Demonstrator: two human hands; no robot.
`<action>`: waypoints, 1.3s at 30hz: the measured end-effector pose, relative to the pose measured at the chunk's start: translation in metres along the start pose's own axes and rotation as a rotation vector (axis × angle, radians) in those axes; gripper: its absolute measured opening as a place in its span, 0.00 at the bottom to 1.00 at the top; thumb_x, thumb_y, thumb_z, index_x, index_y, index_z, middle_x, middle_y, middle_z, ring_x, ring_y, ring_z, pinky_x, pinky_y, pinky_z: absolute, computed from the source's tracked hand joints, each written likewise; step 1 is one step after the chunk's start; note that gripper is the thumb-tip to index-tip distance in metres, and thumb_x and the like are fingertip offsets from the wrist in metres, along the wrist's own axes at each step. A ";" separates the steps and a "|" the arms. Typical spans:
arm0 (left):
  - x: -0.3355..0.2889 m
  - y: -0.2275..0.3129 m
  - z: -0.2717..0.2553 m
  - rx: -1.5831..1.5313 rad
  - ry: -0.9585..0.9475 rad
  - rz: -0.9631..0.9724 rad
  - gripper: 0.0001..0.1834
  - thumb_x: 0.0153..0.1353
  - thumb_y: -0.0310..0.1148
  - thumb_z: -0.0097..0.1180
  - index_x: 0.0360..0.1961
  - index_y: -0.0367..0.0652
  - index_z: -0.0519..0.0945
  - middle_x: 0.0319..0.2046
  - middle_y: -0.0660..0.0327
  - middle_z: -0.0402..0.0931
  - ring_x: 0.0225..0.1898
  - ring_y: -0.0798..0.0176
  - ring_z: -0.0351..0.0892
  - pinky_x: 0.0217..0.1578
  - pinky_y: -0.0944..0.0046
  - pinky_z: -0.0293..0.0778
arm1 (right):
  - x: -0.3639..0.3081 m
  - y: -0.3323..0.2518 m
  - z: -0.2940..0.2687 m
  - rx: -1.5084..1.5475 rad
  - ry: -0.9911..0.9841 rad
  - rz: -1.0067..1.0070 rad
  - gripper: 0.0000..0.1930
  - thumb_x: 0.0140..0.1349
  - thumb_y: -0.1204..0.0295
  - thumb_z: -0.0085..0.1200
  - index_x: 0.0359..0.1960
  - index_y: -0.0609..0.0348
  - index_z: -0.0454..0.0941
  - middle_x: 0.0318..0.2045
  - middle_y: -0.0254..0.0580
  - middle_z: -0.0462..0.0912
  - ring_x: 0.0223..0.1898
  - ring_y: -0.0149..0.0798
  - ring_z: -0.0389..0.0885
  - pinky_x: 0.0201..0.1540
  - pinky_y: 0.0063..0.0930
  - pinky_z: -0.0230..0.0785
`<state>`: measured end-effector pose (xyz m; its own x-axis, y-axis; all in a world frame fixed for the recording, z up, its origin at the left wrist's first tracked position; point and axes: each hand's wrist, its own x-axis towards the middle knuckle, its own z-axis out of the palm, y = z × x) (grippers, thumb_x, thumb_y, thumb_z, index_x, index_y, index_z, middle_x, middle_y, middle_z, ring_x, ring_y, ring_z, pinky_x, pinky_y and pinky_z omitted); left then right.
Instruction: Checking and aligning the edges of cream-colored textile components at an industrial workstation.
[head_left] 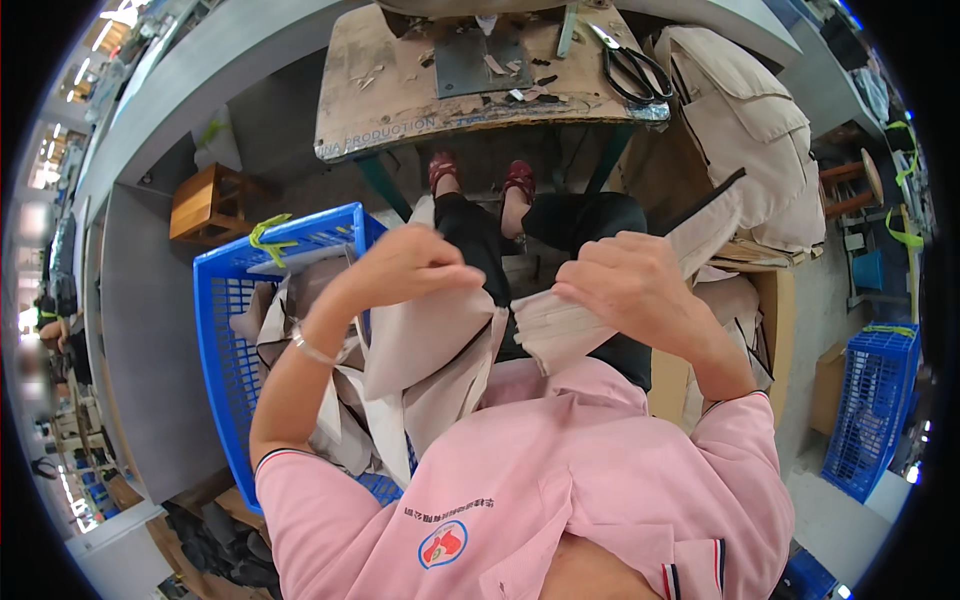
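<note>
My left hand (415, 268) is closed on a beige fabric piece (430, 340) with dark edging, which hangs over the rim of the blue crate at my left. My right hand (630, 285) grips a bundle of beige fabric strips (560, 330) above my lap. Its layered ends point toward my left hand. Beyond my right hand, a beige length with a black edge (708, 222) sticks out; whether it belongs to the same bundle is hidden by the hand. Both sets of fingertips are partly hidden by the hands.
A worn work table (380, 125) ahead carries large black-handled scissors (635, 75), a dark metal plate (455, 75) and scraps. The blue crate (215, 375) holds fabric pieces. At right, beige bags (750, 130) rise beside a cardboard box (775, 320). A wooden stool (210, 203) stands far left.
</note>
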<state>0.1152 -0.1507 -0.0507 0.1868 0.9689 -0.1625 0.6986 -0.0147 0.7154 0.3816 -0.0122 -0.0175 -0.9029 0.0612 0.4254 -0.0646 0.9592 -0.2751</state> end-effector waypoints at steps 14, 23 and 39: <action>-0.171 0.023 0.156 -0.854 0.112 -0.795 0.11 0.63 0.38 0.61 0.39 0.42 0.82 0.33 0.59 0.84 0.36 0.66 0.84 0.34 0.67 0.76 | 0.013 -0.070 0.062 0.164 -0.042 -0.259 0.04 0.51 0.70 0.59 0.28 0.52 0.76 0.23 0.31 0.72 0.27 0.32 0.76 0.32 0.27 0.64; -0.128 -0.021 0.146 -0.339 0.517 -0.308 0.11 0.61 0.28 0.62 0.46 0.41 0.84 0.34 0.61 0.81 0.39 0.60 0.78 0.41 0.66 0.72 | 0.019 -0.063 0.050 0.124 -0.051 -0.257 0.05 0.53 0.69 0.61 0.27 0.52 0.77 0.22 0.32 0.73 0.26 0.33 0.77 0.31 0.28 0.65; -0.235 0.117 0.011 0.152 0.573 -0.285 0.08 0.53 0.21 0.64 0.36 0.39 0.83 0.27 0.58 0.78 0.26 0.56 0.79 0.25 0.64 0.72 | 0.072 -0.058 0.090 0.826 -0.247 0.103 0.08 0.59 0.68 0.66 0.33 0.59 0.86 0.27 0.39 0.86 0.29 0.38 0.85 0.31 0.25 0.73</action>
<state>0.1605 -0.3831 0.0638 -0.3886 0.9174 0.0861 0.7636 0.2683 0.5873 0.2824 -0.0881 -0.0482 -0.9815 -0.0170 0.1908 -0.1788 0.4386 -0.8807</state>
